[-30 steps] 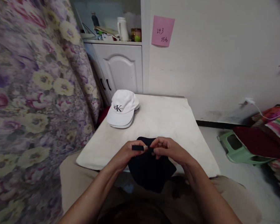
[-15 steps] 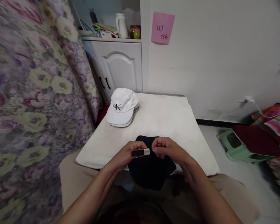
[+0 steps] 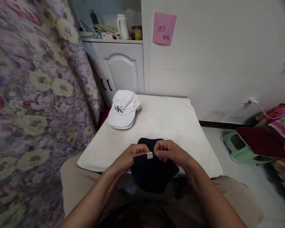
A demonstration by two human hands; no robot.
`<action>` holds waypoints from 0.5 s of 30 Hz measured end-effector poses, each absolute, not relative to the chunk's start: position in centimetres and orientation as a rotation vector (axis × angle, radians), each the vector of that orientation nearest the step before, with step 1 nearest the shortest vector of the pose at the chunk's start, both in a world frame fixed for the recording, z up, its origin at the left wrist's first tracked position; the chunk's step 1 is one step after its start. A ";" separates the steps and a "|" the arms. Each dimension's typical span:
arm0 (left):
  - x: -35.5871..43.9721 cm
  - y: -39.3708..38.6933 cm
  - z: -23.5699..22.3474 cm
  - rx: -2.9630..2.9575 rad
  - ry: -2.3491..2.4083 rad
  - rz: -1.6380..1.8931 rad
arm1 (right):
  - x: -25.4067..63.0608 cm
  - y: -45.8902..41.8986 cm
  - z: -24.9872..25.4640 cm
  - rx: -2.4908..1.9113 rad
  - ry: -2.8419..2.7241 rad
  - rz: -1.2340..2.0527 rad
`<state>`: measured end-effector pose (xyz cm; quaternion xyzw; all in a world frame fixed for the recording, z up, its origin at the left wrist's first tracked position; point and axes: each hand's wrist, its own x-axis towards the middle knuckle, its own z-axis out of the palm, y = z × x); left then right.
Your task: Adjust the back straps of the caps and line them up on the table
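A dark navy cap (image 3: 154, 177) hangs over the near edge of the table, its crown toward me. Across its upper part is a strap with a small pale buckle or tab (image 3: 149, 155). My left hand (image 3: 136, 152) is closed on the strap, just left of the pale piece. To the right of it, my right hand (image 3: 166, 151) pinches at the cap's back opening; its fingertips partly hide what they grip. Farther back on the left of the table sit white caps (image 3: 124, 107), one stacked on another, the top one with black lettering.
The table (image 3: 171, 117) has a white cover. A floral curtain (image 3: 38, 110) hangs close on the left. White cabinet (image 3: 123, 66) and wall stand behind, with a pink note (image 3: 164, 28). On the floor at right is a green stool (image 3: 247, 148) with a dark red top.
The dark strap end by my left hand, seen before as a separate band, now blends into the cap. The pale piece has turned slightly. Both hands stay in nearly the same place.
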<state>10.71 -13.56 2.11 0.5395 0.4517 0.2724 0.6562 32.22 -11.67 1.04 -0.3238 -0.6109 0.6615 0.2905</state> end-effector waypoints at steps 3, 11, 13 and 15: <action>10.7 -13.5 2.0 1.242 1.039 0.624 | 32.2 -11.7 1.0 -0.845 -1.612 1.782; 10.9 -13.5 2.4 1.314 1.020 0.620 | 31.8 -12.0 1.4 -0.885 -1.663 1.755; 10.9 -13.6 2.5 1.319 1.016 0.619 | 31.8 -12.0 1.5 -0.879 -1.655 1.761; 10.9 -13.6 2.4 1.316 1.018 0.614 | 31.9 -11.9 1.4 -0.866 -1.653 1.769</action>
